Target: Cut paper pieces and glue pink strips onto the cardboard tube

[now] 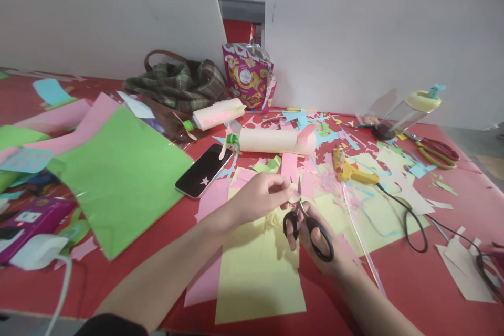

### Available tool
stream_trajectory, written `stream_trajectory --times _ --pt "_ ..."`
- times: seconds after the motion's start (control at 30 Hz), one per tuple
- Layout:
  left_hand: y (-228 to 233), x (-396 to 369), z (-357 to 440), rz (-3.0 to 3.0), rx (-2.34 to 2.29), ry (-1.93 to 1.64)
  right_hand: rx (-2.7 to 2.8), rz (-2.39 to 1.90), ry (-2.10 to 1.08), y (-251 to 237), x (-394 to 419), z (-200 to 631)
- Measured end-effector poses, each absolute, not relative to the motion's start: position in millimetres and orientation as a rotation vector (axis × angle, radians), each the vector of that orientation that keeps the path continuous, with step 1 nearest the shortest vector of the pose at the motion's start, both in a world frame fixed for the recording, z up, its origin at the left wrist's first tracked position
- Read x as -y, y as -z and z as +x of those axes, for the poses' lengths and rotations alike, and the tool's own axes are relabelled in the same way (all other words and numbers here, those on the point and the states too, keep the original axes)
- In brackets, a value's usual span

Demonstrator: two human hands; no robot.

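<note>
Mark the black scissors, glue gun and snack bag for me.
Black scissors (pixel 300 204): head view, near the pivot.
Glue gun (pixel 349 172): head view, on its yellow body.
Snack bag (pixel 246 77): head view, middle of its printed front.

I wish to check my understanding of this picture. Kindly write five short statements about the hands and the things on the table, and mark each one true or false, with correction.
1. The right hand holds the scissors. True.
2. The scissors' blades are fully closed. False: they stand apart.
3. A pink star lies on the phone. True.
4. The glue gun is blue. False: it is yellow.
5. The snack bag lies flat beside the left hand. False: it stands upright at the back, well away from that hand.
</note>
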State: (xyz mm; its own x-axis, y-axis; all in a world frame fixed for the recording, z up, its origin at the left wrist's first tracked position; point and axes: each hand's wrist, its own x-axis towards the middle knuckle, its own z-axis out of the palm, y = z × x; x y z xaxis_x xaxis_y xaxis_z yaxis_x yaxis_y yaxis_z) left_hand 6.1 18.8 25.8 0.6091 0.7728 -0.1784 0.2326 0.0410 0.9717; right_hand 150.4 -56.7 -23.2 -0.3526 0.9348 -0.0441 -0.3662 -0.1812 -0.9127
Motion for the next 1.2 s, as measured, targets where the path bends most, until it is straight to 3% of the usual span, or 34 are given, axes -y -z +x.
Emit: stream_trajectory --times 1.2 --pt "-19.3 -16.5 10.0 1.648 -0.949 -0.54 1.013 -0.877 -1.638 35.2 57.3 149.6"
